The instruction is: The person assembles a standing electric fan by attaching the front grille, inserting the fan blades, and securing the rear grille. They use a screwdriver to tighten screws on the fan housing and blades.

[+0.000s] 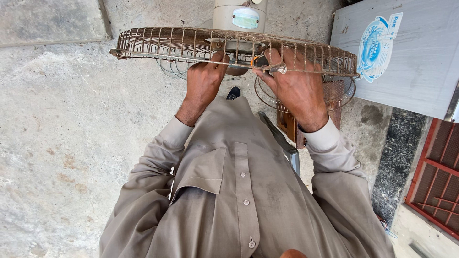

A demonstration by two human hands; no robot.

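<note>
Above a concrete floor [71,143], both hands, left hand [203,83], right hand [296,88], fingers curled, gripping rusty fan guard [167,43]

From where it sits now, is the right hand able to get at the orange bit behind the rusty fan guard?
Probably yes. The right hand already grips the rusty fan guard beside the orange part, fingers hooked through the wires. Only the guard's wires lie between them; whether a fingertip touches it is unclear.
</note>
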